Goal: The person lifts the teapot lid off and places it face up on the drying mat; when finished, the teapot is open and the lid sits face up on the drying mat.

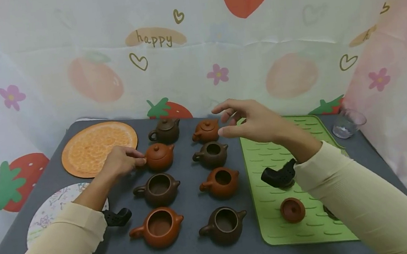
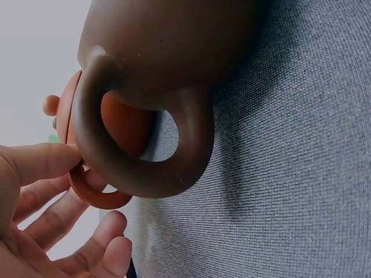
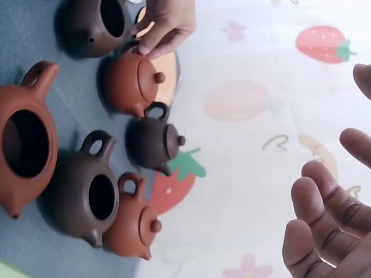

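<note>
My left hand (image 1: pixel 119 164) pinches the handle of a lidded reddish clay teapot (image 1: pixel 159 157) in the left column. In the left wrist view, the thumb and a finger meet at that handle, behind the big loop of a dark brown teapot (image 2: pixel 162 52). Above the tabletop, my right hand (image 1: pixel 253 119) hovers with relaxed fingers and nothing in them. Nearest to it stands another lidded reddish teapot (image 1: pixel 205 131). A dark lidded teapot (image 1: pixel 166 132) is at the back left. Lidless below stand dark (image 1: pixel 211 154) and reddish (image 1: pixel 220 182) teapots, several in two columns.
A green mat (image 1: pixel 275 232) on the right bears a reddish lid (image 1: pixel 293 210) and a dark lid (image 1: pixel 329 212) partly behind my sleeve. A clear glass (image 1: pixel 348 123) stands at back right. On the left lie an orange round mat (image 1: pixel 92 146) and a white patterned one (image 1: pixel 52 209).
</note>
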The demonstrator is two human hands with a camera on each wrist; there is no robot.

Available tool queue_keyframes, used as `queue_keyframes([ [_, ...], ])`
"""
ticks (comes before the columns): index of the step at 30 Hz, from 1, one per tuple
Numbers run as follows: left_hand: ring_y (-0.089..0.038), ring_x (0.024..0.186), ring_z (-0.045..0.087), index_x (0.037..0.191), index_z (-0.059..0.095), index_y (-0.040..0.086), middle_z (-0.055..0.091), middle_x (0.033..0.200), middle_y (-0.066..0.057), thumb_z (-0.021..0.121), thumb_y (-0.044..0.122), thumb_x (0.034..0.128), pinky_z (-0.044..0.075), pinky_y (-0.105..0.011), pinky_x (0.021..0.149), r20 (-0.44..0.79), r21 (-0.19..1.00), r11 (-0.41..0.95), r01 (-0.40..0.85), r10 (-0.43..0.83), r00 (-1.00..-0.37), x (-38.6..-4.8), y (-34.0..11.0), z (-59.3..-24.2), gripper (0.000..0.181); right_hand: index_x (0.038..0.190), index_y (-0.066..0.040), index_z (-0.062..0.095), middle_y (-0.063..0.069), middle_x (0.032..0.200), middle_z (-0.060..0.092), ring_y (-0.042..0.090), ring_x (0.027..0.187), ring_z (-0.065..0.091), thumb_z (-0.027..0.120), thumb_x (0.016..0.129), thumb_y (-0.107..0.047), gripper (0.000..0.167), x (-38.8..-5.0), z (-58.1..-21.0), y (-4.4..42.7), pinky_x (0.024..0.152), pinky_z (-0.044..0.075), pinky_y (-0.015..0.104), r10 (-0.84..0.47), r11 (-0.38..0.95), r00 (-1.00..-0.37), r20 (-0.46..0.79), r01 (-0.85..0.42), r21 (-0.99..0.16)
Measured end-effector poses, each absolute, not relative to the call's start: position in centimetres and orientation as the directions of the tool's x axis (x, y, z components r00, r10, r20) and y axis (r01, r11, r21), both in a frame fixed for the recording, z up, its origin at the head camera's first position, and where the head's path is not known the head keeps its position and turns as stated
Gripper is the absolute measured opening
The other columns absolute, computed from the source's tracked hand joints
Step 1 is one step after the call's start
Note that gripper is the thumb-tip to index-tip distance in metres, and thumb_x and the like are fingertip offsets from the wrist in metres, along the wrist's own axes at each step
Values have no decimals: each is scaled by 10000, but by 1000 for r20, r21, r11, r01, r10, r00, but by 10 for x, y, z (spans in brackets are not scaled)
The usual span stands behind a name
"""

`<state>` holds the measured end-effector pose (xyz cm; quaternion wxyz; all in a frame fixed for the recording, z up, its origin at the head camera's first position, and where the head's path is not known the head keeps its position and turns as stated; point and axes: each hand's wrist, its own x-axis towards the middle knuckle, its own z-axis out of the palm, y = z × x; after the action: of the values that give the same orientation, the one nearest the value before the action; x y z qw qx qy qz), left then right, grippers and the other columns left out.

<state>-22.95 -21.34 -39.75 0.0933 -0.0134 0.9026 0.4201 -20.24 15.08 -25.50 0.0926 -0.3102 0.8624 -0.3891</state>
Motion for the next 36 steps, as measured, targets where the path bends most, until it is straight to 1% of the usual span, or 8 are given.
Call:
queue_keyframes([
  [4,-262,826,563,1033,717,-5,632,992,-147,718,177,885,451,-349,639,-183,759,642,-108,51,-982,-229,-214,-397,234,1341,-151,557,83,1105,570,221,989,582,697,906,-254,469,-210,-259,140,795,475,414,-615,473,-783,92,-459,-752],
  [9,-261,820,567,1021,723,-1,641,969,-136,720,174,885,451,-348,635,-183,758,643,-110,48,-982,-229,-214,-397,222,1333,-130,560,128,1109,571,235,981,577,699,905,-227,460,-218,-266,130,812,467,422,-618,434,-779,101,-445,-783],
  [14,-258,813,567,1017,726,-5,646,948,-129,718,161,886,449,-344,630,-189,760,639,-117,46,-981,-229,-215,-397,211,1324,-122,564,120,1099,582,239,928,582,693,909,-211,443,-225,-275,115,785,472,418,-623,410,-776,102,-435,-802],
  [17,-258,811,564,1018,729,-2,643,959,-132,720,161,885,448,-345,629,-190,758,642,-119,42,-981,-229,-215,-397,211,1312,-111,568,99,1059,597,241,891,596,697,906,-188,433,-230,-281,105,769,480,405,-625,392,-773,109,-431,-813],
  [23,-252,813,567,1017,732,8,646,967,-131,726,180,881,453,-346,631,-184,756,646,-104,58,-981,-232,-214,-397,219,1278,-111,588,100,1017,608,237,842,623,705,898,-179,404,-240,-295,87,749,502,379,-620,366,-776,115,-416,-832],
  [27,-255,827,571,1027,729,9,641,984,-135,722,182,884,460,-350,644,-192,760,641,-112,57,-980,-231,-213,-397,225,1276,-99,583,118,999,602,242,776,633,693,905,-156,391,-246,-305,74,709,515,388,-623,354,-774,116,-411,-840],
  [31,-261,835,570,1031,727,3,644,990,-142,713,173,890,459,-352,653,-188,758,644,-106,60,-980,-230,-214,-396,221,1267,-98,583,115,992,601,236,764,632,690,900,-124,384,-250,-315,61,684,516,413,-626,362,-772,108,-411,-837],
  [36,-266,848,564,1022,729,3,642,1006,-148,712,166,889,454,-352,657,-176,759,644,-96,61,-983,-229,-214,-397,211,1243,-107,599,109,979,591,236,804,611,706,892,-137,368,-253,-328,44,669,493,346,-614,377,-784,88,-390,-840],
])
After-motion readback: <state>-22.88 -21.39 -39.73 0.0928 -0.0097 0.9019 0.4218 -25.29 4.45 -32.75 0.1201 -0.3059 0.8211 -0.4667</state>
